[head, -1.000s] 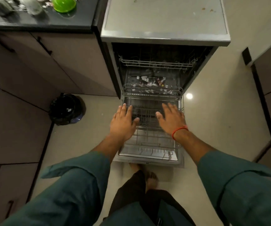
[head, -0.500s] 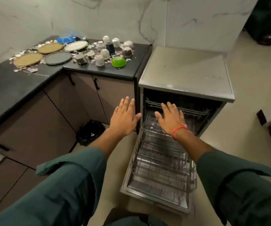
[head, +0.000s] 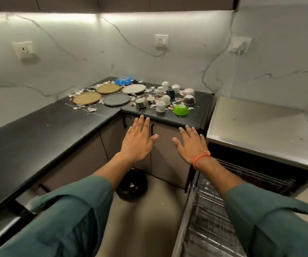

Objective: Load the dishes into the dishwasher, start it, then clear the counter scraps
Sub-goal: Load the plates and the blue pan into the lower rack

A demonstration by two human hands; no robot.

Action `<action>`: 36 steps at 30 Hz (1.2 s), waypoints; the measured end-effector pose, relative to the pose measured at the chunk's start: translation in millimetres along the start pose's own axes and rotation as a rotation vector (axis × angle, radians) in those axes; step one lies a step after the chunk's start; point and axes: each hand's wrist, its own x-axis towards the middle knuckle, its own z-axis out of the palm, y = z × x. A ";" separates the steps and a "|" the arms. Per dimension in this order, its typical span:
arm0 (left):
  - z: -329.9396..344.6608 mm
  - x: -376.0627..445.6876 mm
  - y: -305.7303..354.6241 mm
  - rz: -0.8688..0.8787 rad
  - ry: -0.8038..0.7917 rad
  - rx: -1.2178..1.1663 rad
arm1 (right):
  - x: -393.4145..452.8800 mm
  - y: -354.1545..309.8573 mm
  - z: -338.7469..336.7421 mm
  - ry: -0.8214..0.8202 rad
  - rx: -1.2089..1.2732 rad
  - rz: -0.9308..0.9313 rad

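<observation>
Head view: the left hand (head: 138, 140) and right hand (head: 191, 145) are extended flat, fingers spread, holding nothing, short of the counter (head: 38, 130). The dishes, including the grey plate (head: 116, 99) and green bowl (head: 181, 109), lie flat or inverted there among scraps. The lower rack (head: 208, 216) appears empty, its long axis running outward. Lift plates by the rim and stand them on edge.

The desk (head: 38, 130) is looking shiny black. Two plates (head: 87, 98) on it are showing golden brown, one plate (head: 116, 99) is showing dark grey, and the far plate (head: 134, 88) is showing white. A bowl (head: 181, 109) on the right is glowing bright green, and the far bowl (head: 123, 81) is showing blue. The wall (head: 75, 52) is looking white with thin grey lines. The sleeves (head: 71, 216) are showing dark green. A wristband (head: 201, 157) is glowing orange.
</observation>
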 end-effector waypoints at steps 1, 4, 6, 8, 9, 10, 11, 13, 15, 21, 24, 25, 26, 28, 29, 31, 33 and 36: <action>-6.1 4.1 -19.9 -0.029 -0.004 -0.008 | 9.0 -17.7 6.1 -0.013 -0.003 -0.008; -22.6 12.2 -72.9 -0.090 -0.021 -0.003 | 30.7 -62.0 20.0 -0.039 0.010 -0.019; -32.7 16.9 -105.8 -0.127 -0.017 -0.011 | 45.1 -87.3 27.1 -0.047 0.014 -0.037; -39.4 20.5 -134.0 -0.167 -0.005 -0.030 | 58.1 -107.3 32.0 -0.053 0.000 -0.061; -41.4 22.4 -147.5 -0.185 0.000 -0.039 | 65.4 -116.5 34.0 -0.058 -0.012 -0.073; -42.4 24.3 -160.2 -0.204 0.000 -0.045 | 72.4 -124.8 35.7 -0.063 -0.020 -0.084; -42.6 26.5 -172.3 -0.221 0.000 -0.048 | 79.7 -132.2 38.0 -0.069 -0.025 -0.094; -41.3 29.9 -192.4 -0.254 0.001 -0.052 | 92.4 -143.5 42.9 -0.091 -0.028 -0.114; -40.0 34.4 -208.5 -0.285 0.001 -0.059 | 108.0 -152.8 51.2 -0.110 -0.032 -0.131; -33.3 65.0 -249.1 -0.305 -0.025 -0.029 | 169.6 -181.9 80.0 -0.156 0.019 -0.151; -30.0 96.7 -270.8 -0.326 -0.044 -0.007 | 209.6 -195.1 94.0 -0.155 0.050 -0.182; -28.6 109.5 -277.0 -0.333 -0.052 0.000 | 224.6 -197.8 97.6 -0.158 0.064 -0.186; -27.4 122.7 -282.4 -0.339 -0.057 0.008 | 240.6 -199.5 100.5 -0.163 0.084 -0.185; -25.6 146.8 -291.8 -0.341 -0.074 0.034 | 268.8 -201.2 104.7 -0.170 0.125 -0.182; -23.9 159.7 -296.4 -0.340 -0.088 0.054 | 283.9 -200.5 106.3 -0.171 0.134 -0.191; -20.3 184.1 -305.1 -0.343 -0.112 0.090 | 314.7 -198.0 108.9 -0.176 0.140 -0.208; -17.0 206.1 -311.4 -0.351 -0.121 0.099 | 343.0 -194.9 110.8 -0.188 0.139 -0.202; -9.2 240.8 -317.0 -0.352 -0.129 0.082 | 380.8 -191.7 118.7 -0.199 0.161 -0.177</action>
